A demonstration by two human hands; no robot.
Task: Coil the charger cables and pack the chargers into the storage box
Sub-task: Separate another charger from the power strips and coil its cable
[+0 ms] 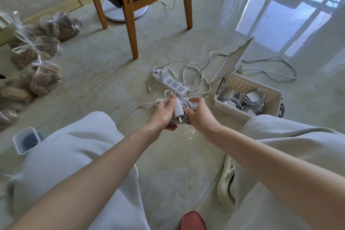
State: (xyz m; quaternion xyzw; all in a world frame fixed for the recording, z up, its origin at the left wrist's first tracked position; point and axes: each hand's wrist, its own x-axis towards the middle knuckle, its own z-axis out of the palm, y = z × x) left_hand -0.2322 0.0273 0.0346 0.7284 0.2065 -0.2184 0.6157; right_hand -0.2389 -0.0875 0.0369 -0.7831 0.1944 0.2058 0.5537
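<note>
1. My left hand (164,112) is closed around a white charger (178,107). Its gray cable (176,120) is wound in a bundle under it, and my fingers go around both.
2. My right hand (198,113) is just beside the bundle. My thumb touches the cable, but I cannot tell if my fingers close on it.
3. I hold the charger low between my knees, above the floor.
4. I think the charger is light, hard and a bit smooth. The cable is soft and springy, so the loops may pop open if I let go.
5. The best place to hold is across the loops and the charger together, so nothing slips out.
6. The storage box (229,108) sits near, on my right, with its lid (233,59) up. Other wound chargers lie inside.
7. Farther away, a power strip (172,83) lies on the floor with one more charger plugged in and loose cables (194,74) beside it.
</note>
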